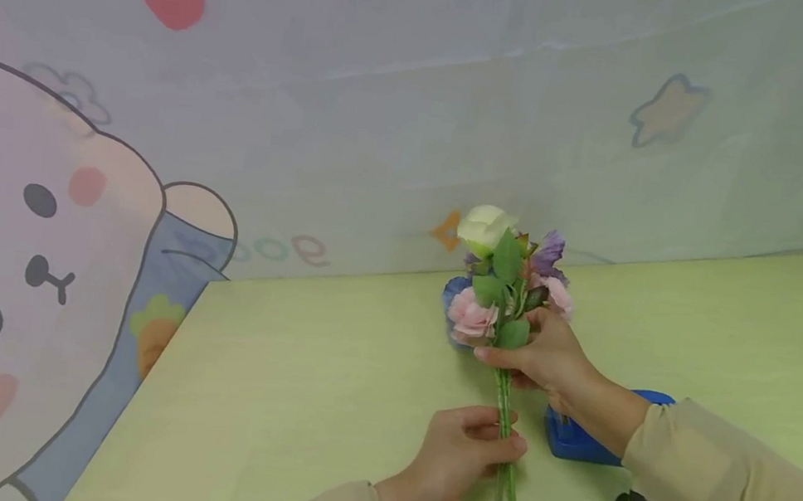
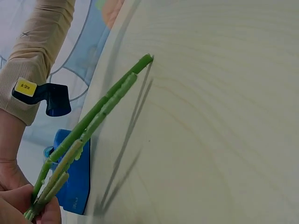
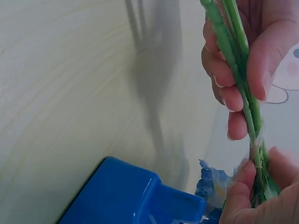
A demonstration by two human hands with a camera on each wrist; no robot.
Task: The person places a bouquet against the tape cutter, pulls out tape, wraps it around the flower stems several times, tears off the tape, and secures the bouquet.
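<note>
A bunch of artificial flowers (image 1: 500, 288), white, pink and purple on green stems, is standing tilted above the counter (image 1: 326, 375).

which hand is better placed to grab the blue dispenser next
Probably the right hand: the dispenser sits just under its wrist. The left hand grips the stems lower down and could keep holding them.

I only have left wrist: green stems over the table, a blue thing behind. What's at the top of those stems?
Observer: A bunch of artificial flowers: cream, pink and purple blooms with green leaves.
Operator: Who holds it up there?
Observer: The right hand grips the green plastic stems just under the blooms; the left hand pinches them lower down.
Operator: The blue thing?
Observer: A blue plastic tape dispenser on the pale green table, partly behind the right wrist.
</note>
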